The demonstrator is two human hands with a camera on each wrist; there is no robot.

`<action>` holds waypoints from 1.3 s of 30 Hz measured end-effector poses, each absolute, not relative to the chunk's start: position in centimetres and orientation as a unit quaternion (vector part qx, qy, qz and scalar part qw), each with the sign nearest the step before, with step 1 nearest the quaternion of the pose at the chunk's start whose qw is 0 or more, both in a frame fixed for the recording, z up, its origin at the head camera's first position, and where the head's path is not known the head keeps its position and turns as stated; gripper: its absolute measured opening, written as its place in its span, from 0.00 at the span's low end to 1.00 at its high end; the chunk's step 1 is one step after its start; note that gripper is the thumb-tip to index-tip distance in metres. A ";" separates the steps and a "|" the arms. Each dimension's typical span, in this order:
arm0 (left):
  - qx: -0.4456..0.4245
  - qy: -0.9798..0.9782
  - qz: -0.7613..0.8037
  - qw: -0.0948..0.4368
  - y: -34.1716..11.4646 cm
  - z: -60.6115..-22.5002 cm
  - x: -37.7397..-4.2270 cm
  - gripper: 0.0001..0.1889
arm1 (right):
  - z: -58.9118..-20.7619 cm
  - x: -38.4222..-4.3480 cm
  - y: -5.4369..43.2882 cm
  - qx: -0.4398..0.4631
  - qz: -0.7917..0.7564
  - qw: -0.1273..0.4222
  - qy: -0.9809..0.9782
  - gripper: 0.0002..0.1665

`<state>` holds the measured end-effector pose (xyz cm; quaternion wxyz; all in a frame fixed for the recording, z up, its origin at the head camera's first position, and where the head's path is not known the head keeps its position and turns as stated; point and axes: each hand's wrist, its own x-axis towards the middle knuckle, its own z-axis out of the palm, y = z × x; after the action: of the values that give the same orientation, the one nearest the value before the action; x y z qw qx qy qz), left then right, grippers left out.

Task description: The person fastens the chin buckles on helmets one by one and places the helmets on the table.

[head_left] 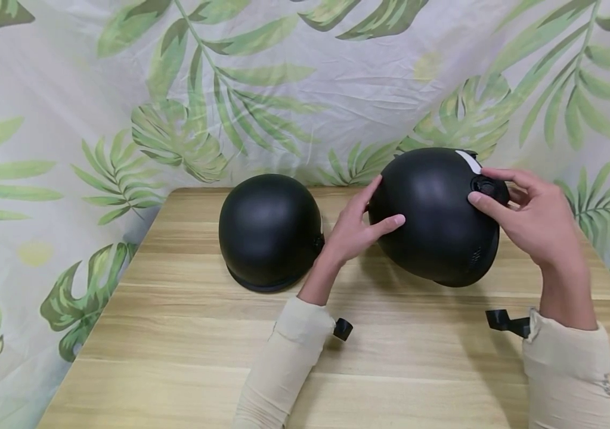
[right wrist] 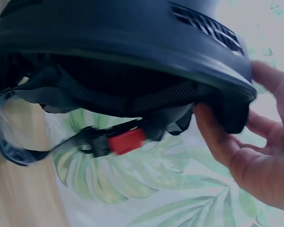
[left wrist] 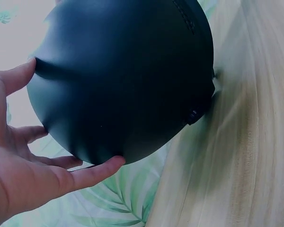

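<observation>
Both hands hold a matte black helmet [head_left: 428, 220] tilted over the right half of the table. My left hand [head_left: 354, 233] grips its left side, thumb on the shell and fingers spread round the curve. At the opposite side, my right hand [head_left: 538, 217] grips the edge near a round black fitting [head_left: 483, 186] and a white patch [head_left: 468, 161]. Dark padding and a chin strap with a red buckle [right wrist: 126, 141] show underneath in the right wrist view. A second black helmet [head_left: 268, 229] rests dome up on the table, left of my left hand.
The wooden table [head_left: 186, 345] runs back to a leaf-patterned cloth [head_left: 262, 83] hanging behind it. Black camera mounts stick out from both sleeves, one at the left wrist [head_left: 343, 329] and another at the right [head_left: 505, 323].
</observation>
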<state>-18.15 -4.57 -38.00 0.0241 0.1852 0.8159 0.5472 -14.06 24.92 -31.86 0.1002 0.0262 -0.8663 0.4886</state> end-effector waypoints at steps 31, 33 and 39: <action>0.148 0.813 0.562 0.044 -4.2 -38.3 -17.5 0.43 | -33.6 -15.1 27.0 0.016 0.636 0.063 -0.769 0.13; 0.147 0.820 0.552 0.034 -4.2 -38.2 -17.4 0.42 | -33.8 -15.3 27.3 0.016 0.606 0.039 -0.794 0.11; 0.137 0.824 0.550 0.022 -4.1 -38.5 -17.6 0.39 | -34.4 -15.7 27.5 0.030 0.524 0.012 -0.851 0.09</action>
<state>-17.62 -4.09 -38.52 0.0219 0.1367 0.8238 0.5496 -15.69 27.51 -34.36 0.0119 0.0302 -0.8511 0.5240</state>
